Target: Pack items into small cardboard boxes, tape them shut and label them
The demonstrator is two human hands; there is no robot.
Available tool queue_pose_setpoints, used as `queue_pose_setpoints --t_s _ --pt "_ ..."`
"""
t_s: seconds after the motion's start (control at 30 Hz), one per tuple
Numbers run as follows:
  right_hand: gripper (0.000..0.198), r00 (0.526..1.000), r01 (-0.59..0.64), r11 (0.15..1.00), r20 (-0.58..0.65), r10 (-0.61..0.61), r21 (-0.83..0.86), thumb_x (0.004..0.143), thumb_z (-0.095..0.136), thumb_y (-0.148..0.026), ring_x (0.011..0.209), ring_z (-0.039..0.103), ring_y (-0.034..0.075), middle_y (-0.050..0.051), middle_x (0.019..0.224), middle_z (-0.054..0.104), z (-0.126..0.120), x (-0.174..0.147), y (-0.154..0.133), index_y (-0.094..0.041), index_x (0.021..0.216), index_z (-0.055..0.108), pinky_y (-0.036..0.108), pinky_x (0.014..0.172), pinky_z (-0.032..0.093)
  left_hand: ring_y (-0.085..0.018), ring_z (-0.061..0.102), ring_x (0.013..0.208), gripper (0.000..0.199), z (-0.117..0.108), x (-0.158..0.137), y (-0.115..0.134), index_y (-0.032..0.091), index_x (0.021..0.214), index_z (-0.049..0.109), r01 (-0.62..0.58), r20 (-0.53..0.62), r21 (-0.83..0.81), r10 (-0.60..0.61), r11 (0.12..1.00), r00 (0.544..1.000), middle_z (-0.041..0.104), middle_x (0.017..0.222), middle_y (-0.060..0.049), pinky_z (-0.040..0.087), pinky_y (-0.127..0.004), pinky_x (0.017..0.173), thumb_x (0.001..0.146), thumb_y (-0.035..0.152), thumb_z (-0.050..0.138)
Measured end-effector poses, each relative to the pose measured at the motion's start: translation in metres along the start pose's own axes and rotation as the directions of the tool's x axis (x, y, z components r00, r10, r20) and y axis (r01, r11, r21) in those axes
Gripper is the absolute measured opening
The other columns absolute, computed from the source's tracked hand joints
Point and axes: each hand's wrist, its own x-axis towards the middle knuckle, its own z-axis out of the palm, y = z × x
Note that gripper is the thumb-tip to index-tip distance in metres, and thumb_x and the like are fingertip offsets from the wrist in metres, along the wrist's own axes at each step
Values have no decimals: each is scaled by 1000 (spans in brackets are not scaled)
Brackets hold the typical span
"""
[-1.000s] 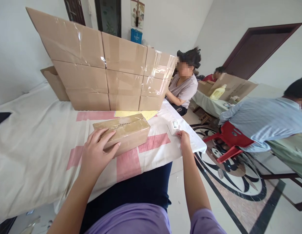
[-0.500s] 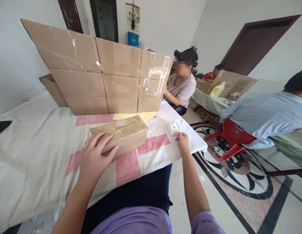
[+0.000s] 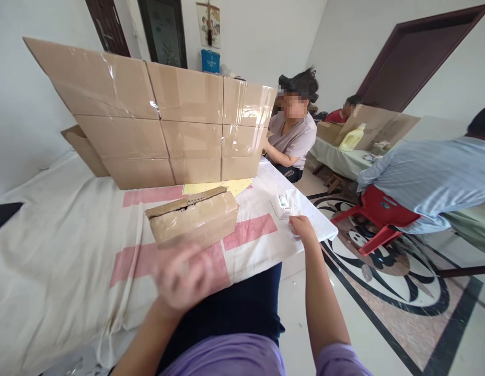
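Facing an oblong brown cardboard box (image 3: 199,216), my left hand (image 3: 183,277) blurs, grip unclear; my closed right hand (image 3: 303,228) sits beside a boxy white object (image 3: 282,209) near the surface's (image 3: 70,261) right edge.

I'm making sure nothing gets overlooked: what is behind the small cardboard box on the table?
Behind the small cardboard box, part of a yellow patch shows; beyond stands a tall cardboard wall. The box hides the cloth close behind it, so anything low there cannot be seen.

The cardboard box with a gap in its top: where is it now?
In the head view, the box lies left of centre on the cloth-covered table, beyond the blurred left hand and in front of the cardboard stack.
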Motion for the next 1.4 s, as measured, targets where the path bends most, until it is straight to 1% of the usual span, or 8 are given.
queue_pose_setpoints --t_s 0.07,0.2,0.3,0.37,0.53,0.7,1.0,1.4 --pt "32 999 5 1000 37 -5 23 92 66 -38 41 36 6 -10 49 41 0 -1 2 -18 68 56 22 45 30 -20 66 93 36 24 7 33 33 108 65 -208 65 -296 237 932 969 70 99 -1 51 -37 83 78 16 75" --pt "33 991 27 990 123 -45 139 85 60 -40 38 29 7 -10 43 33 -5 -9 4 -21 61 49 25 46 30 -18 64 82 22 114 24 77 28 109 65 -120 288 -577 339 808 896 69 87 0 48 -35 75 91 17 57" --pt "35 980 38 975 181 -79 218 82 60 -46 37 25 6 -11 42 31 -10 -17 4 -23 60 45 25 52 40 -25 63 100 48 193 37 84 27 139 52 185 604 -521 207 833 770 67 109 -8 50 -40 85 92 20 56" --pt "35 974 38 968 209 -91 247 80 62 -49 37 26 6 -11 42 32 -13 -18 4 -23 61 47 27 57 46 -30 60 108 68 236 43 85 28 151 40 351 712 -439 83 827 697 60 121 -13 51 -44 87 87 19 62" --pt "34 961 -8 966 270 -64 257 78 67 -48 36 31 7 -11 42 37 -15 -9 4 -22 63 51 27 60 47 -27 57 113 50 298 46 90 26 137 56 454 729 -485 58 748 683 52 125 -13 53 -39 89 88 22 65" --pt "33 958 -75 963 286 -2 257 81 69 -45 34 29 7 -10 38 38 -14 0 7 -21 63 55 24 49 36 -21 55 117 31 313 37 89 29 126 65 476 732 -538 105 696 673 49 130 -9 53 -30 89 96 27 58" --pt "39 967 -15 961 250 -56 275 89 63 -52 38 35 9 -9 39 40 -16 -14 10 -23 65 53 28 68 48 -26 57 112 34 304 37 86 29 127 63 255 617 -565 197 784 762 57 136 -8 51 -40 87 97 20 49" --pt "34 972 -34 965 232 -28 260 92 61 -46 37 37 10 -7 36 43 -16 -13 9 -23 66 58 29 68 46 -26 57 117 48 311 35 86 25 137 51 495 699 -595 103 633 708 50 147 -8 55 -39 91 90 17 56"
